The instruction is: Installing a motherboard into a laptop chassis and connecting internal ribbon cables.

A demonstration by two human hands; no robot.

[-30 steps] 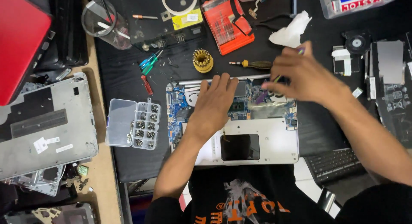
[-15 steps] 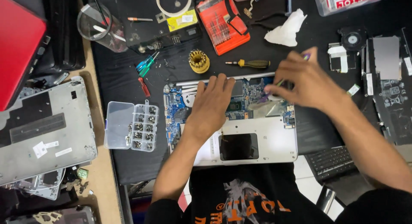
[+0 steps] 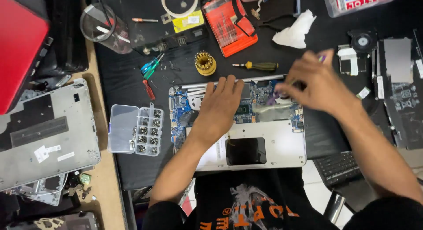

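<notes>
An opened silver laptop base (image 3: 273, 144) lies on a black mat, its blue circuit board (image 3: 180, 111) exposed. My left hand (image 3: 220, 109) rests flat on the board, fingers spread toward the hinge edge. My right hand (image 3: 315, 84) hovers over the board's right part, pinching a thin tool with a purple end (image 3: 322, 58); its tip is hidden by blur. A yellow-handled screwdriver (image 3: 257, 66) lies just beyond the laptop.
A clear screw organiser box (image 3: 135, 129) sits left of the laptop. A brass bit holder (image 3: 205, 63), an orange bit case (image 3: 229, 23), white tissue (image 3: 295, 29) and small screwdrivers (image 3: 149, 69) lie beyond. A grey laptop cover (image 3: 44, 133) is far left, a keyboard (image 3: 339, 168) lower right.
My right hand has shifted a little over the board's right part and is blurred with motion. My left hand stays flat on the board.
</notes>
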